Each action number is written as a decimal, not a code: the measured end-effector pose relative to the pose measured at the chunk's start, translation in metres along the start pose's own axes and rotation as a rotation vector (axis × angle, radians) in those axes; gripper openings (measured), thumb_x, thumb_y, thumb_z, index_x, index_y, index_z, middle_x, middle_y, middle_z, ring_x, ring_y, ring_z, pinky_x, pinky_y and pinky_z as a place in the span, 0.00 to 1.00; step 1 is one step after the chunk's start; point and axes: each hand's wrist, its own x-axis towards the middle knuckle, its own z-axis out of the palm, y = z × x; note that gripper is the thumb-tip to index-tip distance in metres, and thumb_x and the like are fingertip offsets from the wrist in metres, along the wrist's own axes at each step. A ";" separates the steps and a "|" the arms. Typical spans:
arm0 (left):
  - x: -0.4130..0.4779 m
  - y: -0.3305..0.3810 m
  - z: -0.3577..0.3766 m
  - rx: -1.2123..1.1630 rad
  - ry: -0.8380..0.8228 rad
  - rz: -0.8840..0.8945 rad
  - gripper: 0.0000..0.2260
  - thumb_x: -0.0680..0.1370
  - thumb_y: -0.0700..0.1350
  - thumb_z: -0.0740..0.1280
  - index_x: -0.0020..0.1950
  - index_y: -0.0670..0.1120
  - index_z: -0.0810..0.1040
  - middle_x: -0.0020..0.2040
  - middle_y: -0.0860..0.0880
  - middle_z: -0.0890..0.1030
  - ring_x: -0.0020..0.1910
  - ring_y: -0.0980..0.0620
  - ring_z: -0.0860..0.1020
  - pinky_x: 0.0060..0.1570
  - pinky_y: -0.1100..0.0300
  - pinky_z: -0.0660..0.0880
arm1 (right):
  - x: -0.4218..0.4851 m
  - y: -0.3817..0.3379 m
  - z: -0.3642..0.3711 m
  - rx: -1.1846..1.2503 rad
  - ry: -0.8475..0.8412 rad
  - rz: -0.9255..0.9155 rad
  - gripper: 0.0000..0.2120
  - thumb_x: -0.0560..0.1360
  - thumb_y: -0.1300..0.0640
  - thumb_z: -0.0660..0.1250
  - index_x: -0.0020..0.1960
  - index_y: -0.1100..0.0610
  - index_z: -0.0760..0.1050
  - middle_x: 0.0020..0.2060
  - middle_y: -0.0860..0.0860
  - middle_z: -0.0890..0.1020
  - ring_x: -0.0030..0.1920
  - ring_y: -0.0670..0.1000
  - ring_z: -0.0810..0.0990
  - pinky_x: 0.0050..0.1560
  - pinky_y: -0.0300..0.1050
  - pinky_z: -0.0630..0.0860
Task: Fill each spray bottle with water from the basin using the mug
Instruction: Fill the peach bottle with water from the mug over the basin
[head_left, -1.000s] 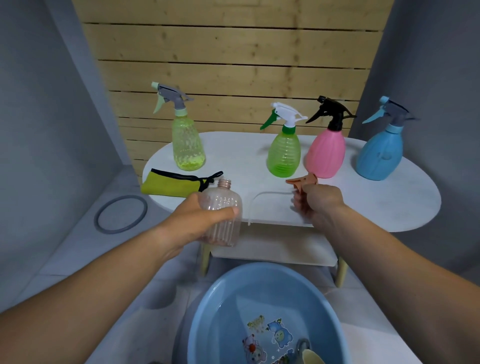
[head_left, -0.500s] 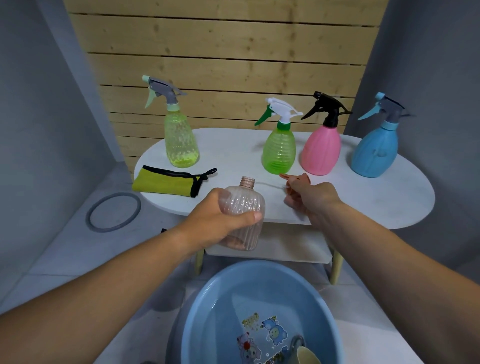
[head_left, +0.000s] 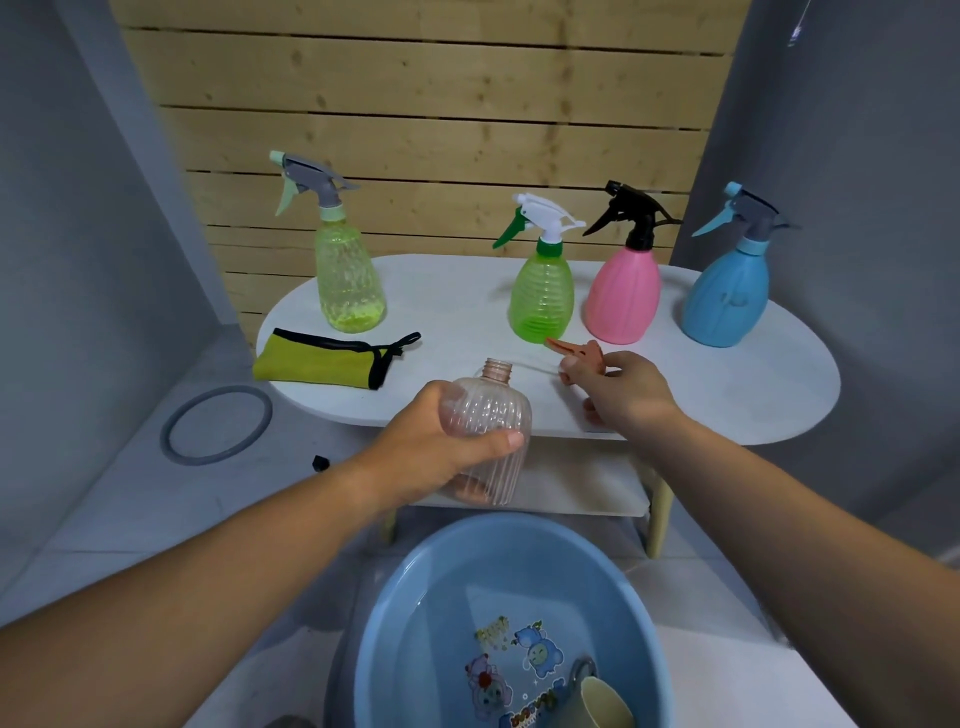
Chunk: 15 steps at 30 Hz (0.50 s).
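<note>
My left hand (head_left: 431, 447) grips a clear pinkish bottle (head_left: 488, 421) with its neck uncapped, held upright above the basin's far side and in front of the table edge. My right hand (head_left: 623, 389) holds the bottle's orange spray head (head_left: 582, 354) low over the white table (head_left: 727, 395). A blue basin (head_left: 415, 613) with water sits on the floor below, a mug (head_left: 597, 699) lying in it at the lower right. Four capped spray bottles stand on the table: yellow-green (head_left: 348, 286), green (head_left: 543, 296), pink (head_left: 623, 296), blue (head_left: 727, 296).
A folded yellow-green cloth (head_left: 322, 361) lies on the table's left part. A grey ring (head_left: 215, 423) and a small black piece (head_left: 321, 462) lie on the floor at the left. A shelf (head_left: 582, 488) sits under the tabletop. Wooden slats stand behind.
My left hand moved the uncapped bottle to the right, toward the middle. My right hand with the orange spray head stayed low over the table's front.
</note>
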 end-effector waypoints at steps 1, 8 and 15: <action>-0.001 -0.001 0.001 0.006 -0.003 0.005 0.32 0.72 0.44 0.79 0.72 0.45 0.69 0.65 0.46 0.79 0.50 0.57 0.84 0.34 0.65 0.80 | -0.003 0.001 -0.002 0.025 0.009 0.004 0.19 0.72 0.42 0.71 0.54 0.55 0.78 0.44 0.52 0.83 0.37 0.53 0.81 0.50 0.57 0.82; -0.014 -0.014 0.016 0.046 -0.139 0.056 0.31 0.70 0.46 0.82 0.69 0.50 0.72 0.63 0.50 0.82 0.56 0.58 0.84 0.48 0.61 0.82 | -0.040 0.004 -0.019 0.070 0.040 -0.111 0.17 0.78 0.47 0.67 0.47 0.63 0.75 0.34 0.53 0.80 0.30 0.52 0.78 0.31 0.47 0.78; -0.025 -0.071 0.025 0.273 -0.238 0.057 0.40 0.60 0.60 0.84 0.68 0.56 0.72 0.62 0.58 0.80 0.61 0.63 0.79 0.62 0.65 0.75 | -0.083 0.061 -0.017 -0.163 -0.340 -0.080 0.19 0.82 0.51 0.60 0.42 0.64 0.77 0.31 0.56 0.80 0.29 0.52 0.77 0.29 0.45 0.75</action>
